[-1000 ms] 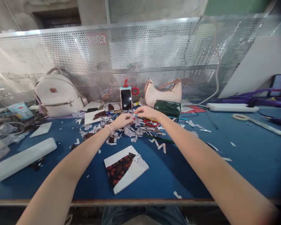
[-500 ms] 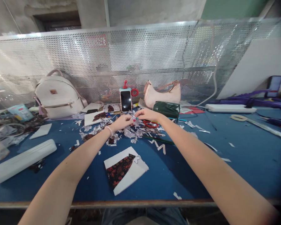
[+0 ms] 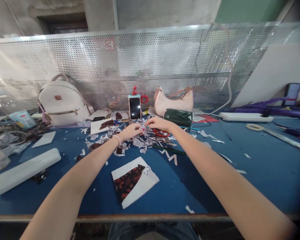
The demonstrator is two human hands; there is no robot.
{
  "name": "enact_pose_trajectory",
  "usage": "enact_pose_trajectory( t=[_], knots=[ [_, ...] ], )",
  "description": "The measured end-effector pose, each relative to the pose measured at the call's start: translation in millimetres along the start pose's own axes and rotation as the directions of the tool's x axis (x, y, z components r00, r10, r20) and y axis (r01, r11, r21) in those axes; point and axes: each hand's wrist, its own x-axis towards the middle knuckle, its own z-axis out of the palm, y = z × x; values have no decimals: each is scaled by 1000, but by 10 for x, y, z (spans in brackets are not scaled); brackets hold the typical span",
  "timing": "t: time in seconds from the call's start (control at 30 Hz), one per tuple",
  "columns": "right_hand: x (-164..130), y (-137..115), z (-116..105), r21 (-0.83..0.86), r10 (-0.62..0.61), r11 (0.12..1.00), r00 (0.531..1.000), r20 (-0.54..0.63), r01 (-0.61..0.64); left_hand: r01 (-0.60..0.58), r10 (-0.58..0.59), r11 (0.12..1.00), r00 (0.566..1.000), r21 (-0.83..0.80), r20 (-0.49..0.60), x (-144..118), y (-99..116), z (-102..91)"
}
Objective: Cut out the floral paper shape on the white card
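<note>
Both of my hands are over a heap of paper scraps (image 3: 142, 143) on the blue table. The fingers of my left hand (image 3: 132, 130) are pinched together at the heap. Close beside it, my right hand (image 3: 159, 123) also has its fingertips pressed together. Anything between the fingertips is too small to make out among the pale scraps. Red-handled scissors (image 3: 162, 133) lie just below my right hand. Nearer to me rests a white card (image 3: 145, 186) with a dark floral fabric piece (image 3: 128, 182) shaped like a skirt and a small drawn outline at its top.
A phone (image 3: 135, 108) stands upright behind the heap. Around it are a white backpack (image 3: 62, 103), a pale handbag (image 3: 175, 101) and a dark green pouch (image 3: 178, 116). A long white case (image 3: 27, 171) lies left, a white power strip (image 3: 246, 117) right.
My two hands remain at the heap, with only a slight shift of the fingertips. The card and the things around it have not moved.
</note>
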Motion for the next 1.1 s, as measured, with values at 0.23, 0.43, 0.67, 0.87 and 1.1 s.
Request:
enact_pose_trajectory(
  t=[0.23, 0.43, 0.67, 0.87, 1.1],
  knots=[
    [21, 50, 7, 10, 17, 1000, 1000, -26, -17, -14, 14, 999, 1000, 32, -10, 15, -30, 1],
    [-30, 113, -12, 13, 97, 995, 990, -105, -97, -37, 43, 995, 997, 96, -68, 27, -55, -23],
    [-54, 48, -33, 45, 64, 997, 987, -149, -58, -93, 125, 979, 976, 179, -180, 73, -45, -19],
    [-13, -163, -46, 137, 14, 991, 993, -116, 2, -79, 131, 980, 947, 184, -294, 126, -46, -38],
    [11, -370, -145, 106, -11, 994, 986, -168, 30, -50, 106, 983, 940, 177, -324, 56, 110, -128]
  ],
)
